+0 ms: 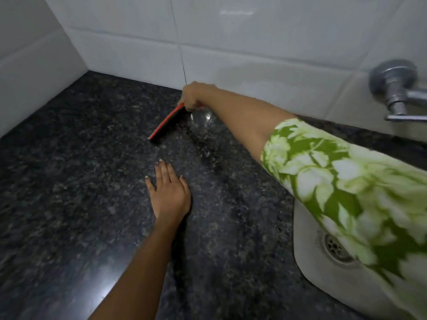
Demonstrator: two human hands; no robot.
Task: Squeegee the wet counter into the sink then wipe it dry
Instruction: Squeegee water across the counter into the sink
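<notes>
A red and black squeegee (166,123) rests its blade on the dark speckled granite counter (74,172), close to the back wall. My right hand (193,95) is shut on its handle, arm reaching across from the right. A wet glossy patch (203,125) lies just right of the blade. My left hand (168,190) lies flat on the counter with fingers spread, nearer to me than the squeegee. The pale sink (307,239) with its metal drain (335,248) is at the right, partly hidden by my green floral sleeve.
White tiled walls (129,31) close off the counter at the back and left, meeting in a corner. A chrome tap (397,88) sticks out of the back wall above the sink. Granite stretches to the left and toward me.
</notes>
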